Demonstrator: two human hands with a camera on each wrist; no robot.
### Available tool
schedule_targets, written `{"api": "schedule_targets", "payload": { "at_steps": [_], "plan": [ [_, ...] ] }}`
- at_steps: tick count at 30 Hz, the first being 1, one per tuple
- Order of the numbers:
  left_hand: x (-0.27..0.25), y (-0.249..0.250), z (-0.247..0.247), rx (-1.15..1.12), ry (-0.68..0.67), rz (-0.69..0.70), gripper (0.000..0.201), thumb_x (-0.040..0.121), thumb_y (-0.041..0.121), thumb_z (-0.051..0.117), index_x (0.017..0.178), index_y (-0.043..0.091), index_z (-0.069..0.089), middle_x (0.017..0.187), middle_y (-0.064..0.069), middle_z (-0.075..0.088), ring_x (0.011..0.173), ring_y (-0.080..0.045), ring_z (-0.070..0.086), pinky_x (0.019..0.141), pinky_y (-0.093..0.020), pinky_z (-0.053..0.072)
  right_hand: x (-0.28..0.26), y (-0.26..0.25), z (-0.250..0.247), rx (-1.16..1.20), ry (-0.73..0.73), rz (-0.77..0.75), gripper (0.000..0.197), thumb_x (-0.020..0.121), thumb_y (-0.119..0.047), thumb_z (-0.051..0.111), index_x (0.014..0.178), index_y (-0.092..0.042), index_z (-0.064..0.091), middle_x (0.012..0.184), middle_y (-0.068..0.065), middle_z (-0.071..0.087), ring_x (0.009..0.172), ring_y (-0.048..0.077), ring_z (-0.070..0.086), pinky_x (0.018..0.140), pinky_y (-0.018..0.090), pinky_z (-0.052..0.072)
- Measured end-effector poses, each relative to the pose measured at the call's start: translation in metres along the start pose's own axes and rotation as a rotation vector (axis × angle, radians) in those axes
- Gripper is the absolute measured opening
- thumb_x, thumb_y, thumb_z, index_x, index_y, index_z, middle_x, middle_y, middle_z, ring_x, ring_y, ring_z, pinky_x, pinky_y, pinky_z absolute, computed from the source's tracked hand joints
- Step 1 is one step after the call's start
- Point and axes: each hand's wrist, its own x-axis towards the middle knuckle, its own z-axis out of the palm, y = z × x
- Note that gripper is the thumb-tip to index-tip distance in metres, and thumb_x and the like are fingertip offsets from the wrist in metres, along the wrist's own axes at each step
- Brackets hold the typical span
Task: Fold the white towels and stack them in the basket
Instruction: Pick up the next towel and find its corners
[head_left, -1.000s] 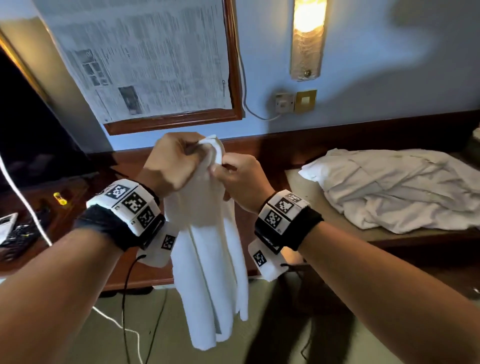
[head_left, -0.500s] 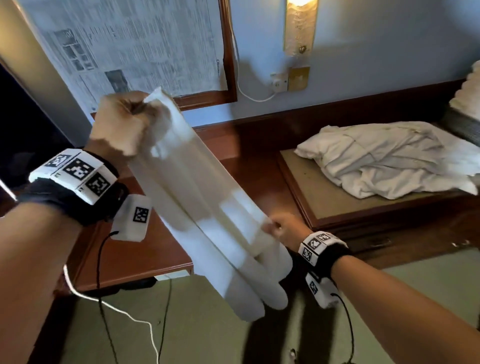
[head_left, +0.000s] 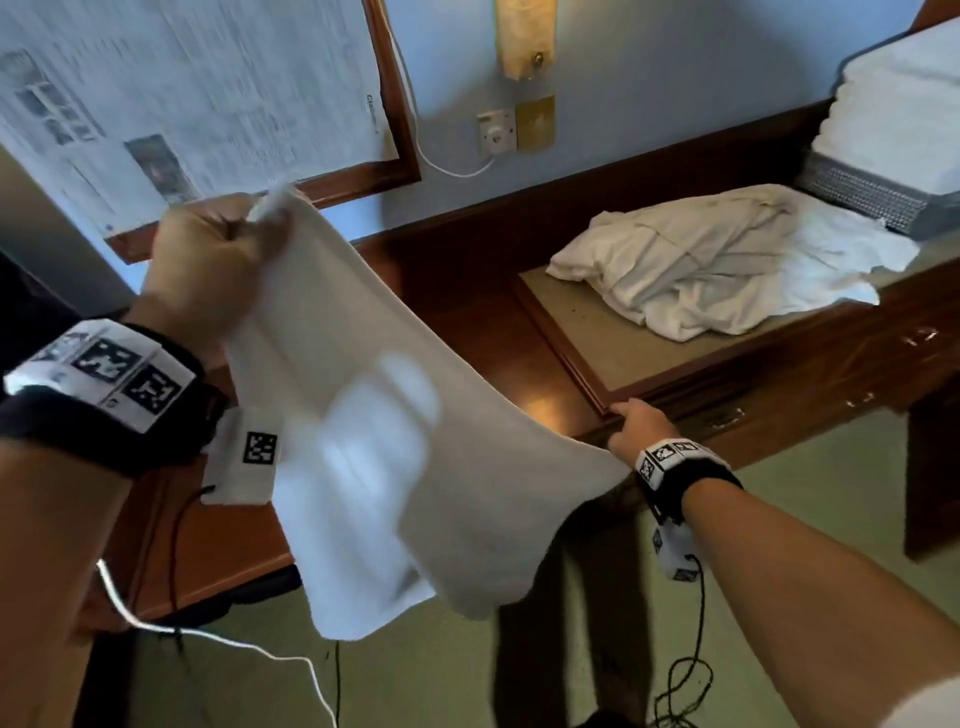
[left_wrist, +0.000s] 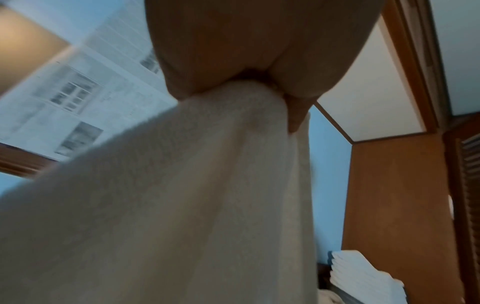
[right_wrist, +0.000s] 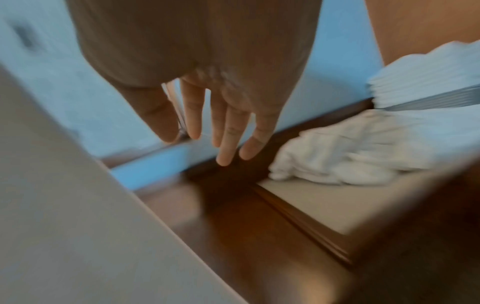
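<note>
My left hand (head_left: 223, 260) is raised and grips the top end of a white towel (head_left: 395, 441), fingers curled round the bunched cloth (left_wrist: 246, 86). The towel slopes down to the right, and its lower corner reaches my right wrist. My right hand (head_left: 636, 423) is low at the desk's front edge; its fingers (right_wrist: 221, 133) are straight and hold nothing, with the towel (right_wrist: 64, 205) beside it on the left. A crumpled pile of white towels (head_left: 727, 260) lies on the desk inlay. A grey basket (head_left: 857, 195) at the far right holds a stack of folded towels (head_left: 893, 114).
A dark wooden desk (head_left: 467, 353) with a beige inlay (head_left: 623, 353) runs along the blue wall. A framed newspaper sheet (head_left: 208, 93), a wall lamp (head_left: 524, 36) and a socket (head_left: 496, 132) hang above it. Cables (head_left: 234, 639) trail on the green floor.
My right hand has slid from the towel's lower part out to the right, and its fingers now lie straight. The towel has spread wider. My left hand keeps its grip up high.
</note>
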Motion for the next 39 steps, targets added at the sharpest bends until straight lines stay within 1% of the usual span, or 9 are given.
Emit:
{"api": "schedule_targets", "payload": {
  "at_steps": [3, 9, 14, 16, 21, 28, 30, 34, 39],
  "plan": [
    [-0.007, -0.004, 0.035, 0.055, -0.167, 0.030, 0.031, 0.101, 0.027, 0.059, 0.071, 0.021, 0.064, 0.061, 0.012, 0.049, 0.059, -0.004, 0.041, 0.056, -0.026, 0.035, -0.010, -0.078, -0.024, 0.232, 0.085, -0.346, 0.049, 0.084, -0.013, 0.062, 0.132, -0.023, 0.061, 0.126, 0.004, 0.066, 0.092, 0.009, 0.064, 0.088, 0.026, 0.048],
    [-0.010, 0.003, 0.064, 0.151, -0.354, 0.141, 0.020, 0.098, 0.025, 0.064, 0.085, 0.014, 0.075, 0.074, -0.013, 0.066, 0.065, -0.022, 0.055, 0.063, -0.040, 0.047, -0.056, -0.198, -0.094, 0.730, -0.180, -0.903, 0.036, 0.084, -0.019, 0.071, 0.119, -0.016, 0.063, 0.107, 0.001, 0.069, 0.099, 0.016, 0.066, 0.088, 0.031, 0.054],
    [0.001, 0.007, 0.054, 0.099, -0.334, 0.159, 0.021, 0.094, 0.034, 0.066, 0.084, 0.019, 0.077, 0.077, -0.019, 0.067, 0.069, -0.037, 0.057, 0.064, -0.047, 0.049, -0.058, -0.226, -0.116, 0.614, -0.037, -1.026, 0.038, 0.088, -0.014, 0.073, 0.121, -0.003, 0.059, 0.104, 0.009, 0.065, 0.081, -0.003, 0.061, 0.071, 0.009, 0.046],
    [0.006, 0.009, 0.051, 0.089, -0.320, 0.148, 0.020, 0.095, 0.027, 0.067, 0.077, 0.022, 0.073, 0.075, -0.018, 0.065, 0.063, -0.025, 0.049, 0.061, -0.041, 0.044, -0.053, -0.237, -0.123, 0.618, -0.096, -1.076, 0.041, 0.088, -0.005, 0.071, 0.125, 0.002, 0.056, 0.105, 0.009, 0.062, 0.077, -0.011, 0.060, 0.071, 0.004, 0.044],
    [0.012, 0.010, 0.048, 0.080, -0.211, 0.054, 0.027, 0.098, 0.022, 0.064, 0.075, 0.008, 0.066, 0.065, -0.008, 0.053, 0.060, -0.010, 0.042, 0.058, -0.030, 0.034, -0.037, -0.256, -0.135, 0.547, -0.014, -1.168, 0.025, 0.085, -0.016, 0.075, 0.083, 0.006, 0.065, 0.078, 0.021, 0.062, 0.071, 0.012, 0.052, 0.068, 0.036, 0.046],
    [0.000, 0.010, 0.057, -0.333, -0.042, -0.073, 0.023, 0.091, 0.028, 0.072, 0.081, 0.007, 0.074, 0.069, -0.019, 0.064, 0.064, -0.018, 0.050, 0.062, -0.029, 0.042, -0.032, -0.269, -0.163, 0.463, 0.084, -1.275, 0.017, 0.091, -0.013, 0.060, 0.082, 0.002, 0.061, 0.071, 0.009, 0.056, 0.060, 0.002, 0.047, 0.060, 0.016, 0.037],
    [-0.009, 0.001, 0.071, -0.430, -0.030, -0.091, 0.025, 0.086, 0.027, 0.071, 0.075, 0.005, 0.070, 0.067, -0.008, 0.060, 0.066, -0.015, 0.048, 0.063, -0.027, 0.040, -0.028, -0.270, -0.177, 0.452, 0.129, -1.291, 0.015, 0.092, -0.008, 0.059, 0.085, 0.006, 0.062, 0.073, 0.014, 0.058, 0.062, 0.008, 0.048, 0.062, 0.020, 0.037],
    [-0.033, -0.028, 0.120, -0.509, -0.191, -0.181, 0.044, 0.087, 0.038, 0.074, 0.080, -0.005, 0.066, 0.080, -0.015, 0.066, 0.074, -0.021, 0.059, 0.067, -0.035, 0.048, -0.016, -0.268, -0.206, 0.484, 0.181, -1.289, 0.022, 0.092, -0.011, 0.056, 0.088, 0.010, 0.060, 0.078, 0.027, 0.054, 0.070, 0.014, 0.044, 0.067, 0.027, 0.035],
    [-0.053, -0.035, 0.180, -0.496, -0.207, -0.257, 0.043, 0.087, 0.043, 0.072, 0.090, 0.000, 0.073, 0.093, -0.018, 0.075, 0.081, -0.020, 0.070, 0.077, -0.044, 0.059, 0.002, -0.258, -0.231, 0.610, 0.207, -1.241, 0.011, 0.094, -0.017, 0.053, 0.085, -0.017, 0.061, 0.079, 0.002, 0.055, 0.075, 0.010, 0.051, 0.068, 0.029, 0.042]
  ]
}}
